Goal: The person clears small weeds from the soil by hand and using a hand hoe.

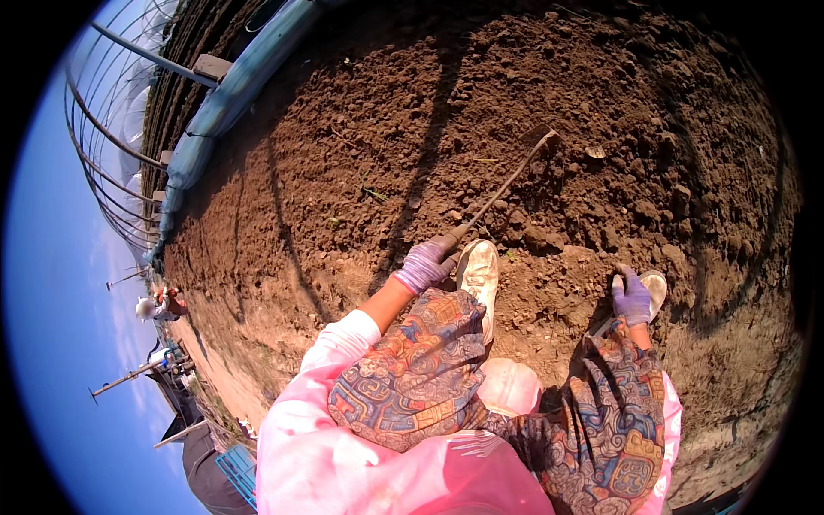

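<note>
My left hand (425, 265), in a purple knitted glove, is closed around the handle of a long-necked hand hoe (508, 183). The tool's thin metal neck slants up and to the right, and its head lies at the loose brown soil (399, 129), partly hard to make out. My right hand (631, 300), in a purple glove with soiled fingertips, is beside my right shoe (654, 290), fingers pointing down; whether it holds anything cannot be told. My left shoe (479, 273) stands on the soil just right of the hoe's handle.
A pink rounded object (510, 386) is between my legs. Blue plastic sheeting (222, 106) edges the soil at upper left, near greenhouse hoops (119, 138) and blocks (211, 67). Another person (161, 306) is farther off at left. A blue metal frame (237, 473) stands at lower left.
</note>
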`<action>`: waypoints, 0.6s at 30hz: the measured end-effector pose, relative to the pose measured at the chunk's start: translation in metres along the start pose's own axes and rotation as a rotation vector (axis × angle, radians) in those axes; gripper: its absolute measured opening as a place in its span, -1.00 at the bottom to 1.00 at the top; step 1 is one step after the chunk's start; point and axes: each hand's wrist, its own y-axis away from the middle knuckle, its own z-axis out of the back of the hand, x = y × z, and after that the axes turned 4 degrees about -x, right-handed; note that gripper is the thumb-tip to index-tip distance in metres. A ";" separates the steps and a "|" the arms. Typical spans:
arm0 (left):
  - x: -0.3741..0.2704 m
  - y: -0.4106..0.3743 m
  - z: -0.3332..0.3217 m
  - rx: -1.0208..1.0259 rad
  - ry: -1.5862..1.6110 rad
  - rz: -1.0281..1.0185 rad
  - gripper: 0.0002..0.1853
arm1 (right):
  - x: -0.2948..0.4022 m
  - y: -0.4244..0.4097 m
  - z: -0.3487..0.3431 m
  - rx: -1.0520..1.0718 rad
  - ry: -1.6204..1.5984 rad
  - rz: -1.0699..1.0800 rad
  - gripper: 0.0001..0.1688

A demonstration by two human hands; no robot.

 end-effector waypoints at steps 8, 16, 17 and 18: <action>0.069 0.031 0.027 -0.077 -0.279 0.241 -0.46 | -0.006 -0.001 -0.004 -0.029 -0.011 0.054 -0.63; 0.099 0.102 0.035 -0.518 -0.091 0.832 -0.50 | -0.014 -0.002 -0.008 -0.004 0.012 0.025 -0.60; 0.098 0.082 0.030 -0.552 -0.046 0.793 -0.48 | -0.013 -0.002 -0.008 -0.008 0.029 0.028 -0.60; 0.092 0.062 0.021 -0.669 0.036 0.648 -0.47 | -0.008 -0.002 -0.009 -0.003 0.011 0.038 -0.60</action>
